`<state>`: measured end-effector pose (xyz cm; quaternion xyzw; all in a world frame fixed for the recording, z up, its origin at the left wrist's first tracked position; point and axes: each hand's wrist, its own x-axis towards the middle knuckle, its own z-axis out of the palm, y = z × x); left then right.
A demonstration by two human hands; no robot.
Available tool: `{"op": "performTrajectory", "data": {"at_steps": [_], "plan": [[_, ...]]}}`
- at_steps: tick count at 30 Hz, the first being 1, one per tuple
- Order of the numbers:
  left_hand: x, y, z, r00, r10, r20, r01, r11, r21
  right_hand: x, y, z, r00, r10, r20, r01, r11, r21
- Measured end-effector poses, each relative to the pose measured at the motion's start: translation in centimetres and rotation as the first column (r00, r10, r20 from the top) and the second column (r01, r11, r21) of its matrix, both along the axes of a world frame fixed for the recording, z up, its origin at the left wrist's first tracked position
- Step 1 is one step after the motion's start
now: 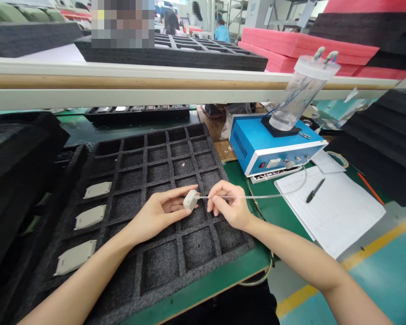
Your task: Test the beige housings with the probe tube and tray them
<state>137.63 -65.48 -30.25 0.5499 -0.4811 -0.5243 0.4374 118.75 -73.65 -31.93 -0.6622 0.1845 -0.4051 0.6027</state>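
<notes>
Between the fingers and thumb of my left hand (164, 208) is a small beige plastic housing (190, 200), held on edge above the foam tray. My right hand (232, 205) pinches a thin clear tube (264, 197) close to its end. The tube's tip meets the side of the housing; whether it sits inside a hole I cannot make out. From my right hand the tube runs right and curves up to the front of a blue machine (277, 140). Under both hands lies the black foam tray (179, 259) with square compartments. Several flat beige housings (75, 257) rest in its left column.
On the blue machine stands a clear cylinder (296, 97) with fittings on top. Papers (338, 216) and a black pen (315, 190) lie at the right. Stacked black foam (16, 180) rises at the left. A shelf rail (138, 97) crosses behind, with people beyond.
</notes>
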Motion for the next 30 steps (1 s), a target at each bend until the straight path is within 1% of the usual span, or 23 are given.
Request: {"op": "performTrajectory", "data": {"at_steps": [9,17,30], "plan": [[0.04,0.02,-0.22,1.0,-0.008,-0.011,0.008,1.0,-0.003,-0.06,0.05,0.11,1.0,-0.003,-0.001,0.003,1.0,-0.011],[-0.09,-0.01,0.0,1.0,0.005,0.007,-0.005,1.0,-0.009,-0.03,0.05,0.18,1.0,-0.004,-0.025,0.003,1.0,-0.017],[-0.15,0.07,0.16,1.0,-0.006,0.016,0.006,1.0,-0.005,-0.04,0.07,0.17,1.0,-0.003,-0.024,0.003,1.0,-0.009]]}}
